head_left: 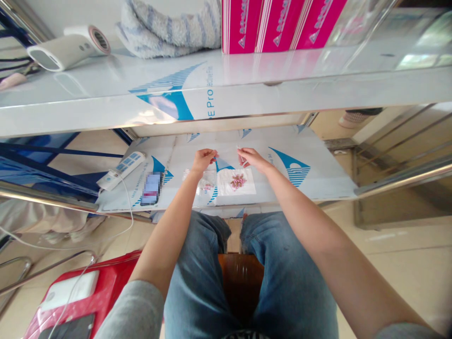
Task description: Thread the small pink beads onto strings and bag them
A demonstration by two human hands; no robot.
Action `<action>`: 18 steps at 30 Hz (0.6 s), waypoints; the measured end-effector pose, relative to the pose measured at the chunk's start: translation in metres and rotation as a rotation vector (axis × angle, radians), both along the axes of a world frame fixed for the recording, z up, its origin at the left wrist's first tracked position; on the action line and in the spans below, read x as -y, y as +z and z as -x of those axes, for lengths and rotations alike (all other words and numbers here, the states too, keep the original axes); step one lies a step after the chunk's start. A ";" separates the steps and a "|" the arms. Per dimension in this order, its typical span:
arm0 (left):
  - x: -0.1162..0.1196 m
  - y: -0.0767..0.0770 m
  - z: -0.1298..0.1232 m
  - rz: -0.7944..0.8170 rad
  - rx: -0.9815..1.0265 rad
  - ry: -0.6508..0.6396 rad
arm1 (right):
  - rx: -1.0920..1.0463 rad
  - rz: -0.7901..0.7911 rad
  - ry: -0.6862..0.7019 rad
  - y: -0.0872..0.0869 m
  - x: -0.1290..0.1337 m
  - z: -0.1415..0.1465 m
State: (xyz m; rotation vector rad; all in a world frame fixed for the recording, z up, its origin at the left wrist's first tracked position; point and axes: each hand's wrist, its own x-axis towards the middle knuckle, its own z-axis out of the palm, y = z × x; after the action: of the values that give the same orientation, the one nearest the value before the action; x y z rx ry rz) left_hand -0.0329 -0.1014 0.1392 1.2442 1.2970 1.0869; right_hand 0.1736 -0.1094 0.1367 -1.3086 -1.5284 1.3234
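Film check: I'm working over a white printed shelf (268,141), with a wisp of clear plastic film (228,151) held between my hands, at twelve o'clock from the beads. It's barely showing against the board, so I can't swear to its edges. It's looking feather-light, soft and slippery, likely to cling and crease, so the very edge is the place to take it, fingertip to thumb. My left grip (203,160) is holding a tight pinch, and my right grip (250,159) is pinching the same way, both clenched on that film. Just below, a square of white paper (243,188) is carrying a small heap of pink beads (238,181), and a clear plastic bag (207,184) is lying at its nine o'clock, a few beads showing inside. Further out at nine, a blurred phone (151,188) is lying on the shelf, with a white power strip (122,170) sitting beyond it.
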 end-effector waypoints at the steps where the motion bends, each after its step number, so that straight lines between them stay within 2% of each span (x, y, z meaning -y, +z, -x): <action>1: 0.000 0.000 0.002 0.015 0.012 -0.029 | -0.004 -0.011 -0.037 -0.001 0.000 0.001; 3: 0.001 0.000 0.005 0.042 0.023 -0.077 | -0.009 -0.023 -0.087 -0.002 0.000 0.003; 6: 0.003 0.000 0.010 0.058 -0.021 -0.115 | 0.012 -0.059 -0.092 -0.005 -0.001 0.007; 10: 0.009 -0.001 0.018 0.003 -0.105 -0.123 | 0.128 -0.131 0.015 -0.010 -0.003 0.016; 15: 0.012 -0.005 0.031 -0.003 -0.081 -0.306 | 0.185 -0.165 0.172 -0.012 -0.002 0.043; 18: 0.009 -0.013 0.045 0.022 -0.111 -0.269 | 0.225 -0.181 0.168 -0.010 0.000 0.055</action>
State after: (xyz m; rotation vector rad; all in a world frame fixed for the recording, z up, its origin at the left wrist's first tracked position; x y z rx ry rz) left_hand -0.0780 -0.1108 0.1262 1.4325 1.1795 0.8195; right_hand 0.1187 -0.1091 0.1268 -1.2691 -1.9023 1.1357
